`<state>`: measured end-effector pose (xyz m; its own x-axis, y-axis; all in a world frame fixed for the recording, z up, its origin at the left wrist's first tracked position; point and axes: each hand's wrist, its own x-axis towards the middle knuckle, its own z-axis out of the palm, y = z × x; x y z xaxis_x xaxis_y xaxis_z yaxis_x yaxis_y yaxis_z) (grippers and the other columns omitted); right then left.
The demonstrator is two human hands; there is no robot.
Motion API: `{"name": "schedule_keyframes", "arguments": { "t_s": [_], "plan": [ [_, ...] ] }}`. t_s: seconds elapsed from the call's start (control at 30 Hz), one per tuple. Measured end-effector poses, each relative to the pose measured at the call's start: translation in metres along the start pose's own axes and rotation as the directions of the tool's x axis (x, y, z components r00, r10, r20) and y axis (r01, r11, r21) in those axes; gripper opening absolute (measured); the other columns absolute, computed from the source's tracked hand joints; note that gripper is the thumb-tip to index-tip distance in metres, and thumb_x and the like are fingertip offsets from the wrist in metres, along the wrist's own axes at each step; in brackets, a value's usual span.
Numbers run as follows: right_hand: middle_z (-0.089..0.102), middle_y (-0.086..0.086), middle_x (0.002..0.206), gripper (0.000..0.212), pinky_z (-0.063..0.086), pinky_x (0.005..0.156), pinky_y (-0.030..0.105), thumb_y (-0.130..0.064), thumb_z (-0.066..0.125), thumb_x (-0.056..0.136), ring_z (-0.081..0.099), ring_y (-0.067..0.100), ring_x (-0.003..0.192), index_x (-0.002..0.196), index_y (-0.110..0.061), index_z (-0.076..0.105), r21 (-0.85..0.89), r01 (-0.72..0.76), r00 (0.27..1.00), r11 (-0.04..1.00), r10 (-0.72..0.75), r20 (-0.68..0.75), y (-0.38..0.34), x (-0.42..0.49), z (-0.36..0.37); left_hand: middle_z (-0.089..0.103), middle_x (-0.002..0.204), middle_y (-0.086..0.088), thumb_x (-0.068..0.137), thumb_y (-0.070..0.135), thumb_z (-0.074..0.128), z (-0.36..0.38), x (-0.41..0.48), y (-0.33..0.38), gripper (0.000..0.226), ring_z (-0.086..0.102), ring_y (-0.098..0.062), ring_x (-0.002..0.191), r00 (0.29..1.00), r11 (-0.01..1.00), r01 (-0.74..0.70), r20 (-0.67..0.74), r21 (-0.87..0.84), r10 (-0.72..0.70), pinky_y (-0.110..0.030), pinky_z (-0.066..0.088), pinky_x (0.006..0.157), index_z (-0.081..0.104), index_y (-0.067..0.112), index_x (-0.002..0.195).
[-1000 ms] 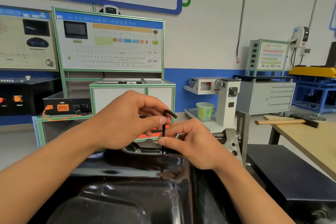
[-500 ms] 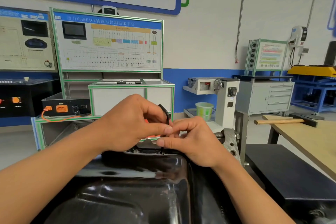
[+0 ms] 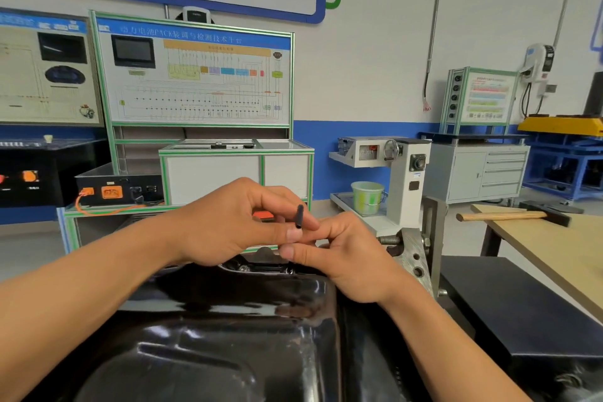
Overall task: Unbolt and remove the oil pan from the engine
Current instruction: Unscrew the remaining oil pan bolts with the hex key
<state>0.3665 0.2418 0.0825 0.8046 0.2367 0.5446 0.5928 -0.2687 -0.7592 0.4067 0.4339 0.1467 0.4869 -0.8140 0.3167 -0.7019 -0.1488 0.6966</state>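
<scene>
The glossy black oil pan (image 3: pixel 208 336) fills the lower part of the head view, bottom side up on the engine. At its far rim both hands meet over a bolt spot. A black hex key (image 3: pixel 299 216) stands there; only its short upper end shows. My left hand (image 3: pixel 235 225) pinches the key between thumb and fingers. My right hand (image 3: pixel 346 258) pinches the key's shaft lower down, thumb and forefinger curled round it. The key's lower tip and the bolt under it are hidden by my fingers. A bolt head (image 3: pixel 244 268) shows on the rim just left.
The grey engine stand bracket (image 3: pixel 414 258) rises right of the pan. A wooden table (image 3: pixel 554 248) at the right carries a hammer (image 3: pixel 509 215). A black bench top (image 3: pixel 509 303) lies below it. A green bucket (image 3: pixel 367 197) and training cabinets stand behind.
The key's bent end has swung round from pointing right to pointing toward me, and my left thumb and fingers have shifted along with it. My right hand stays at the shaft.
</scene>
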Motion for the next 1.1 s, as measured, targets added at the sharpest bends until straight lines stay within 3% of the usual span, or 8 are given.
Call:
{"name": "schedule_keyframes", "arguments": {
  "t_s": [0.13, 0.3, 0.5, 0.6, 0.7, 0.83, 0.97, 1.1],
  "plan": [
    [0.078, 0.004, 0.095, 0.011, 0.047, 0.091, 0.017, -0.008, 0.073, 0.09, 0.067, 0.011, 0.093, 0.098, -0.005, 0.079, -0.025, 0.006, 1.0, 1.0, -0.007, -0.018, -0.0018, 0.0001, 0.0004, 0.07, 0.088, -0.002, 0.078, 0.025, 0.074, 0.0006, 0.0006, -0.0004, 0.016, 0.063, -0.016, 0.082, 0.996, 0.997, -0.036, -0.082, 0.074, 0.042, -0.014, 0.045, 0.074, 0.081, 0.02, 0.091],
    [0.049, 0.019, 0.062, 0.008, 0.033, 0.059, 0.047, -0.01, 0.085, 0.076, 0.035, 0.036, 0.062, 0.079, -0.006, 0.079, 0.005, 0.032, 0.989, 0.999, -0.031, -0.148, -0.0025, 0.0006, 0.0006, 0.07, 0.075, -0.006, 0.064, 0.035, 0.081, 0.0036, 0.0039, -0.0029, 0.026, 0.049, -0.015, 0.06, 0.98, 0.994, -0.044, -0.189, 0.098, 0.062, -0.023, 0.041, 0.06, 0.079, 0.011, 0.074],
    [0.059, 0.04, 0.077, 0.009, 0.042, 0.062, 0.054, -0.01, 0.085, 0.077, 0.051, 0.042, 0.063, 0.078, -0.005, 0.078, 0.018, 0.043, 0.99, 0.999, -0.04, -0.133, -0.0009, 0.0011, 0.0024, 0.06, 0.06, -0.017, 0.061, 0.037, 0.086, 0.006, 0.0055, -0.0067, 0.032, 0.045, -0.017, 0.057, 0.976, 0.996, -0.018, -0.216, 0.083, 0.036, -0.032, 0.038, 0.06, 0.068, 0.01, 0.065],
    [0.062, 0.036, 0.079, 0.009, 0.043, 0.068, 0.048, -0.008, 0.079, 0.083, 0.054, 0.033, 0.067, 0.085, 0.0, 0.078, 0.034, 0.041, 0.995, 0.999, -0.037, -0.092, 0.0027, 0.0007, 0.0007, 0.062, 0.069, -0.019, 0.066, 0.034, 0.085, 0.0025, 0.0045, -0.0041, 0.019, 0.047, -0.024, 0.065, 0.986, 0.998, -0.02, -0.163, 0.061, 0.029, -0.037, 0.04, 0.066, 0.076, 0.02, 0.075],
    [0.074, 0.009, 0.083, 0.009, 0.047, 0.085, 0.023, -0.002, 0.072, 0.089, 0.062, 0.01, 0.085, 0.095, 0.003, 0.077, 0.086, 0.047, 0.998, 0.995, -0.044, -0.038, 0.0033, -0.0017, -0.0016, 0.067, 0.085, -0.017, 0.078, 0.03, 0.079, -0.0023, 0.0013, -0.002, 0.018, 0.058, -0.033, 0.079, 0.998, 0.998, -0.025, -0.055, 0.059, 0.028, -0.038, 0.049, 0.078, 0.08, 0.024, 0.094],
    [0.077, 0.002, 0.092, 0.012, 0.041, 0.096, 0.009, -0.001, 0.067, 0.092, 0.062, -0.002, 0.098, 0.098, 0.0, 0.078, 0.024, 0.054, 0.999, 0.998, -0.054, -0.003, 0.0009, -0.0025, -0.0039, 0.073, 0.09, -0.005, 0.079, 0.029, 0.071, -0.0016, 0.0003, -0.0005, 0.024, 0.066, -0.024, 0.09, 0.997, 0.998, -0.021, -0.073, 0.058, 0.025, -0.024, 0.051, 0.08, 0.079, 0.018, 0.1],
    [0.072, 0.001, 0.075, 0.011, 0.045, 0.072, 0.016, -0.006, 0.073, 0.089, 0.055, 0.013, 0.073, 0.096, -0.011, 0.08, 0.006, 0.046, 0.999, 0.999, -0.046, -0.02, -0.0028, -0.0036, -0.0019, 0.073, 0.079, -0.011, 0.073, 0.03, 0.078, 0.0007, 0.0024, 0.0007, 0.019, 0.06, -0.04, 0.08, 0.985, 0.995, -0.029, -0.167, 0.1, 0.046, -0.042, 0.049, 0.077, 0.08, 0.015, 0.084],
    [0.05, 0.003, 0.061, 0.009, 0.032, 0.057, 0.029, -0.009, 0.084, 0.078, 0.034, 0.027, 0.06, 0.082, -0.016, 0.08, -0.014, 0.091, 0.984, 0.996, -0.092, -0.153, -0.0046, -0.0012, -0.0001, 0.058, 0.056, -0.003, 0.063, 0.034, 0.083, 0.0031, 0.0047, -0.0009, 0.022, 0.047, -0.023, 0.059, 0.971, 0.997, -0.018, -0.237, 0.072, 0.034, -0.032, 0.04, 0.06, 0.07, 0.016, 0.063]
  ]
}}
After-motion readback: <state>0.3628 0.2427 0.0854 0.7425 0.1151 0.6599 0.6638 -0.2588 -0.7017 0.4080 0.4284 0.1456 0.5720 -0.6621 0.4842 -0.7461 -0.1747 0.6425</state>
